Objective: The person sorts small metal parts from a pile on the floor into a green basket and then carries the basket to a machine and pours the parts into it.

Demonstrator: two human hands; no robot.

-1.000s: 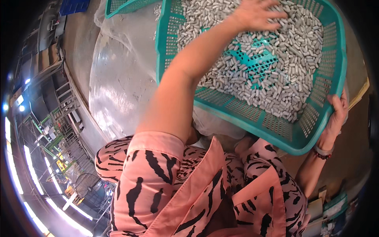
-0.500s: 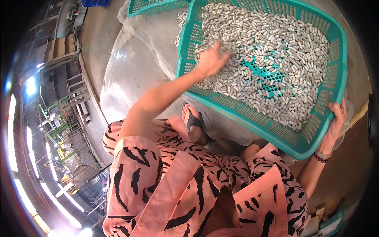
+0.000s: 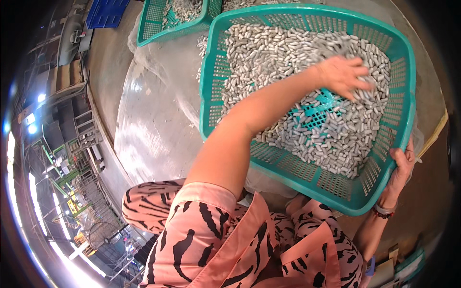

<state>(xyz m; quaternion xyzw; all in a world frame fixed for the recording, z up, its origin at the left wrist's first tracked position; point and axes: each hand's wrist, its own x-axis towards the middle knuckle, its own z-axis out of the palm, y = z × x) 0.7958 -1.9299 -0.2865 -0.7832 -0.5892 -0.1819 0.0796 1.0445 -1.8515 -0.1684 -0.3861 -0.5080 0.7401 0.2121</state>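
A large green plastic basket (image 3: 207, 91) with perforated walls sits in front of me, tilted toward my lap. Small grey-white, capsule-shaped pieces (image 3: 259, 55) cover most of its bottom; a bare patch of green lattice shows near the middle. My left hand (image 3: 340, 77) is inside the basket, right of centre, its fingers spread over the pieces and slightly blurred. Some pieces beside its fingertips are smeared by motion. With its thumb over the rim, my right hand (image 3: 401, 169) grips the basket's near right corner from outside; its other fingers are mostly hidden.
Under the basket lies a clear plastic sheet (image 3: 153, 113), with loose pieces (image 3: 201, 50) beside the basket's left wall. A second green basket (image 3: 170, 32) holding similar pieces stands at the far left. Beyond it is a blue crate (image 3: 106, 13). My bent legs are close below the near rim.
My left hand has swept from the basket's left part to its right part, over the pieces. My right hand keeps its hold on the rim. The view has shifted, showing more of the second basket.
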